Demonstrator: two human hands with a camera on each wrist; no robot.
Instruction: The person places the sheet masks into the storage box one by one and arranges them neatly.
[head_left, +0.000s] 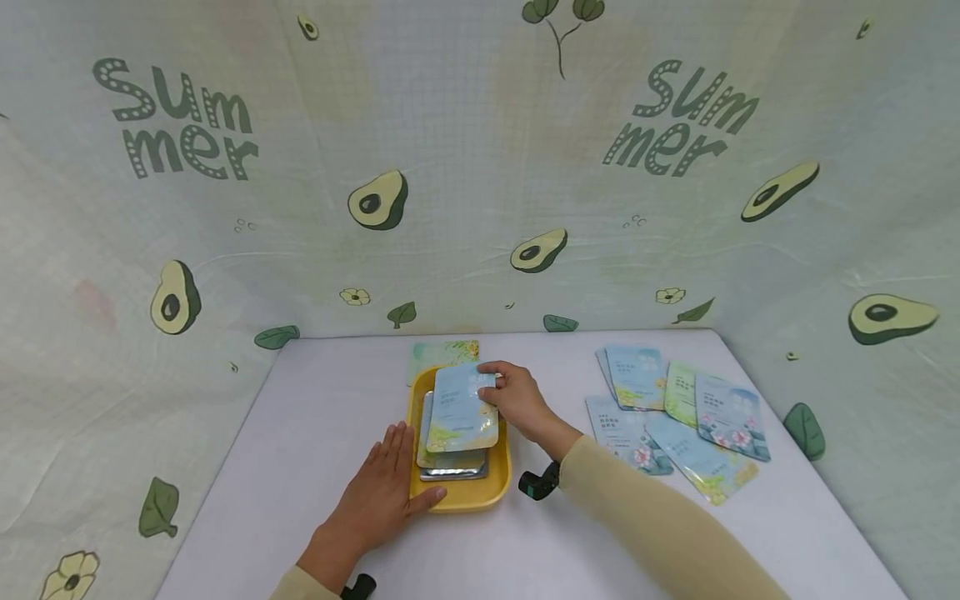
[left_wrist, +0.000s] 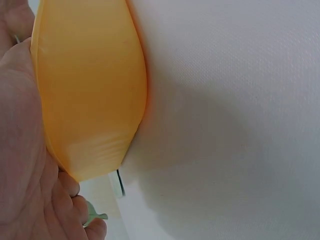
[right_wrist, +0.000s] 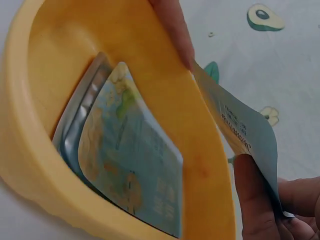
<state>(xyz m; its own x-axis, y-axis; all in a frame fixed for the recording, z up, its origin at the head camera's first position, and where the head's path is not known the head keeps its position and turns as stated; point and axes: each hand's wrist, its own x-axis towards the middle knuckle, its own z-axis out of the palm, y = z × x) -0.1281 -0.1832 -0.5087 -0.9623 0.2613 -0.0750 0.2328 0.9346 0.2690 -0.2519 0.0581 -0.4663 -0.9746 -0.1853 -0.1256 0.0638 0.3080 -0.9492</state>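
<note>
My right hand point(head_left: 522, 404) pinches a light blue face mask packet point(head_left: 459, 408) by its right edge, thumb on one face and fingers on the other. The packet is raised and tilted over a yellow tray point(head_left: 480, 498). Beneath it, more packets point(right_wrist: 142, 160) lie stacked in the tray, one with a silvery crimped edge. My left hand point(head_left: 378, 492) rests along the tray's left side, its fingers straight and its thumb over the near rim. The left wrist view shows the palm against the tray's outer wall point(left_wrist: 90, 85). Part of the stack is hidden by the held packet.
A green packet point(head_left: 442, 352) lies behind the tray, partly covered by it. Several blue and green packets point(head_left: 637, 379) overlap on the table's right side. The white table point(head_left: 315, 417) ends at a cloth backdrop with avocado prints.
</note>
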